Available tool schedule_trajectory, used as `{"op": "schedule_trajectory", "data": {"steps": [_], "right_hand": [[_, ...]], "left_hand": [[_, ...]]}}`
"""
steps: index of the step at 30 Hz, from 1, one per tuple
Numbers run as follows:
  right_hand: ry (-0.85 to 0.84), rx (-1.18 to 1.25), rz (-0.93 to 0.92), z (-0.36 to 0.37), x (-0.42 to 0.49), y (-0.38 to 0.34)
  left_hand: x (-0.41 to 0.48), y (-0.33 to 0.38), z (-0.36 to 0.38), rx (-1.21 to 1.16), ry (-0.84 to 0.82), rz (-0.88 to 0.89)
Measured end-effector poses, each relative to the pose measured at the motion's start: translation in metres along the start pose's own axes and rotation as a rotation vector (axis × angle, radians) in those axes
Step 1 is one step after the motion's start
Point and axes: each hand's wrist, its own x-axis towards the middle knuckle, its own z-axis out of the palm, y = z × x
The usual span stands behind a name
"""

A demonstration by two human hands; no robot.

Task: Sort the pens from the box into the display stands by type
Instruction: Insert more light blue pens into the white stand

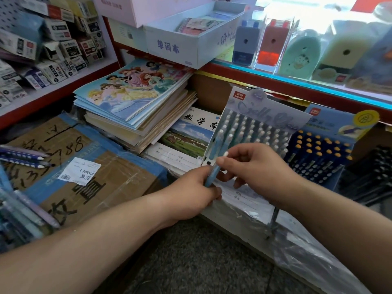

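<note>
Pen stand (265,111) sits right of notebook stack (131,98), w/ carton (118,177) left.

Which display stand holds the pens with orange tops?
The dark blue stand, middle of three; the pale stand and the black stand show no orange.

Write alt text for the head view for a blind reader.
The left hand and right hand hold one light blue pen before a pale display stand of similar pens. A dark blue stand of yellow-tipped pens sits beside it; loose pens lie on a cardboard box.
</note>
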Motion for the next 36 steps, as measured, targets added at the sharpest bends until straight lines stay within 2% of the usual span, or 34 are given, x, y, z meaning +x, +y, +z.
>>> {"op": "schedule_trajectory", "data": {"steps": [4,9,15,20,25,28,36], "right_hand": [[0.151,0.015,-0.055,-0.021,0.005,-0.002],[0.328,-0.296,-0.285,-0.035,0.013,0.003],[0.340,-0.474,-0.403,-0.034,0.019,0.005],[0.272,-0.585,-0.385,-0.033,0.019,0.005],[0.234,-0.822,-0.417,-0.026,0.017,0.004],[0.245,-0.829,-0.403,-0.021,0.017,0.003],[0.439,-0.628,-0.316,-0.019,0.021,0.005]], "left_hand": [[0.003,-0.001,-0.005,0.059,0.090,-0.042],[0.008,-0.011,-0.017,0.148,0.193,-0.139],[0.011,-0.014,-0.031,0.373,0.284,-0.112],[0.007,-0.012,-0.044,0.639,0.341,-0.069],[0.006,-0.011,-0.050,0.697,0.340,-0.090],[0.005,-0.012,-0.050,0.698,0.329,-0.101],[0.003,-0.013,-0.053,0.689,0.333,-0.102]]}}
